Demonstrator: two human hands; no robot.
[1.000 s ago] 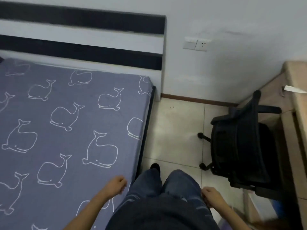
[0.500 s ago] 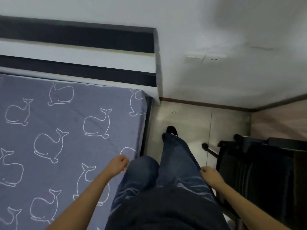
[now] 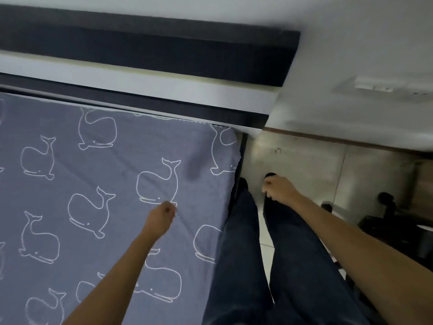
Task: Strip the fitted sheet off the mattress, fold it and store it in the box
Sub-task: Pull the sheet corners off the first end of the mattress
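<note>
Since half a second ago the person has stepped closer to the head of the bed: the headboard point(image 3: 150, 66) now fills the upper part of the frame, the corner of the mattress sits near the middle right, and the dark office chair point(image 3: 398, 226) has slid to the lower right edge. Both arms have stretched forward. The left hand point(image 3: 161, 219) has swung out over the fitted sheet point(image 3: 93, 184), low and centre in the frame, fingers curled loosely. It seems to hover just above or brush the fabric, though the blur keeps me from telling whether it pinches anything. The right hand point(image 3: 278, 190) hangs over the tiled floor point(image 3: 304, 165) beside the bed, fingers curled together, holding nothing that I can see.

As for the task, nothing is done yet. The grey-blue sheet with white whale outlines lies stretched flat over the mattress, filling the left half of the frame, and its top right corner point(image 3: 230, 146) is still tucked down over the mattress edge next to the headboard. No part of it is lifted or bunched. No box shows anywhere in the frame.

All the steps remain: pulling the corners free, most likely starting with the near one by the headboard, drawing the sheet off, folding it, and putting it in the box.
</note>
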